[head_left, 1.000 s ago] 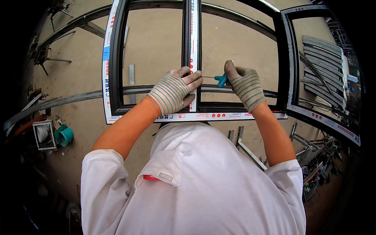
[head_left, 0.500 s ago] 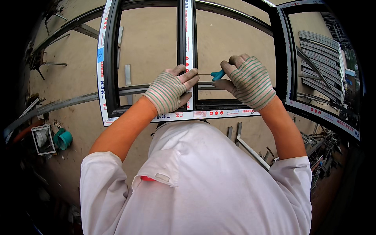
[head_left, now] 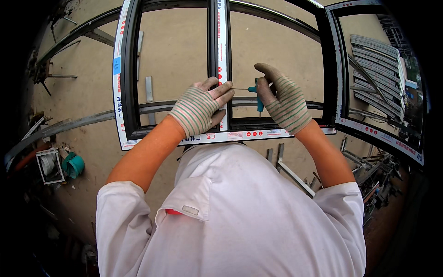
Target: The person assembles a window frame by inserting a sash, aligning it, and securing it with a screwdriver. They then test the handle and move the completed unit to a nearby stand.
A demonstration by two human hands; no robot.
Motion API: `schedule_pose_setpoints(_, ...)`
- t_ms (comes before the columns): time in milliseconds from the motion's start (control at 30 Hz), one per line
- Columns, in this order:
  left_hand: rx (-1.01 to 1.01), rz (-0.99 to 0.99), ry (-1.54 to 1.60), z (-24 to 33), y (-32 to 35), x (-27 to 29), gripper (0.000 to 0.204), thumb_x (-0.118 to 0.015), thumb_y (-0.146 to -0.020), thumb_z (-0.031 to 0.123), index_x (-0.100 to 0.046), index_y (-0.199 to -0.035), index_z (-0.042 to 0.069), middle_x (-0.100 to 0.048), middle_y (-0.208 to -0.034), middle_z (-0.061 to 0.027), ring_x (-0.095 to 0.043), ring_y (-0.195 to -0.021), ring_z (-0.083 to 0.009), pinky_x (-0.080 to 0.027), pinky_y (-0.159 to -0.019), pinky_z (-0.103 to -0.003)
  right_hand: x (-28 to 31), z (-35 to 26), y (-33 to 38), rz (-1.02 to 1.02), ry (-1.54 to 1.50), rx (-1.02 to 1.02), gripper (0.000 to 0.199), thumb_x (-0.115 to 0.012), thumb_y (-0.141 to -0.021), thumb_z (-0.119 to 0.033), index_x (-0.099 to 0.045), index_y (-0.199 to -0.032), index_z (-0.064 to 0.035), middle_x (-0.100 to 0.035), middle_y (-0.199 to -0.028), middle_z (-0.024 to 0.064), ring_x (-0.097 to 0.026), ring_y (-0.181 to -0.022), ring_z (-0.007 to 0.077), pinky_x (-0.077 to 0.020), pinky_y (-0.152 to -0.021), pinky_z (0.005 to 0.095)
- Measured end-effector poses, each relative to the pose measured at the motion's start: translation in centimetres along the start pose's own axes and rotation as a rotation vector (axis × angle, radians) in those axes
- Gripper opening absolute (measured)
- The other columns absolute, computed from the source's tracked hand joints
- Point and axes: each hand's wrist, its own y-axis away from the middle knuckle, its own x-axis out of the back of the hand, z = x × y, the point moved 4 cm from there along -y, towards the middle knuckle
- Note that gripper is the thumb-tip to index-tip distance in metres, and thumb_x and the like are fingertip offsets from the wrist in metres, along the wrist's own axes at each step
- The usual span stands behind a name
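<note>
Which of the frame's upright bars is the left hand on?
The middle upright: the left hand lies across its lower part. The left upright, marked by a blue label, and the dark right upright have no hand on them.

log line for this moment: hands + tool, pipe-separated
left hand: laid across middle bar of frame | right hand: thumb at teal T-handled tool, index finger extended | tool shaft: toward left fingertips

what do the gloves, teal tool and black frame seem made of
Gloves: probably knitted fabric, matte, judging by the striped, cloth-like texture.
Tool handle: likely plastic, from its solid teal colour; the slim, straight shaft suggests metal.
Black frame: perhaps coated metal, given its smooth dark profiles, though plastic is possible.
</note>
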Motion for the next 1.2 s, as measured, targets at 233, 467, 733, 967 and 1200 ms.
schedule_pose_setpoints(233,-0.008,0.009,0.01,-0.2,0.2,-0.2,0.061,-0.07,-0.082,0.021,-0.057,-0.14,0.009,-0.057,-0.145,-0.0118,-0.056,-0.121,-0.0361,-0.051,-0.099,-0.048,1.9,-2.1,0.3,-0.246,0.823,0.643,0.05,-0.071,-0.087,-0.018,-0.057,-0.133,-0.0067,-0.068,-0.116,0.0165,-0.071,-0.095,0.0301,-0.0577,-0.081,0.0408)
schedule_pose_setpoints(467,0.016,0.004,-0.009,0.0,0.2,-0.1,0.06,-0.07,-0.082,0.021,-0.057,-0.14,0.009,-0.056,-0.145,-0.0107,-0.055,-0.122,-0.0361,-0.05,-0.1,-0.049,1.4,-2.6,-1.5,-0.349,0.869,0.567,0.046,-0.076,-0.083,-0.033,-0.065,-0.117,-0.003,-0.066,-0.087,0.0105,-0.069,-0.088,0.028,-0.0546,-0.077,0.0401)
schedule_pose_setpoints(733,0.033,0.023,0.017,-0.2,0.3,-0.5,0.06,-0.069,-0.083,0.021,-0.057,-0.14,0.01,-0.056,-0.146,-0.0102,-0.055,-0.123,-0.0357,-0.05,-0.1,-0.049,-1.2,2.8,-1.0,-0.194,-0.367,-0.708,0.06,-0.061,-0.097,-0.061,-0.063,-0.073,-0.0056,-0.053,-0.054,0.0023,-0.052,-0.05,0.01,-0.0432,-0.046,0.0284)
schedule_pose_setpoints(967,0.033,0.02,0.024,-0.2,0.4,-0.5,0.06,-0.069,-0.082,0.021,-0.057,-0.14,0.01,-0.056,-0.146,-0.0099,-0.055,-0.123,-0.0351,-0.051,-0.099,-0.049,0.0,0.2,-1.4,0.097,0.276,0.038,0.046,-0.072,-0.091,-0.041,-0.066,-0.117,-0.0022,-0.07,-0.098,0.0183,-0.068,-0.082,0.0309,-0.0566,-0.075,0.0417)
schedule_pose_setpoints(1200,0.028,0.032,0.025,-0.2,0.3,-0.4,0.059,-0.07,-0.082,0.021,-0.058,-0.139,0.01,-0.056,-0.146,-0.0099,-0.055,-0.123,-0.0371,-0.05,-0.1,-0.049,3.3,-2.1,-1.0,-0.082,0.734,0.735,0.052,-0.079,-0.083,-0.045,-0.065,-0.113,-0.0038,-0.065,-0.097,0.0141,-0.066,-0.092,0.0305,-0.0529,-0.081,0.0376)
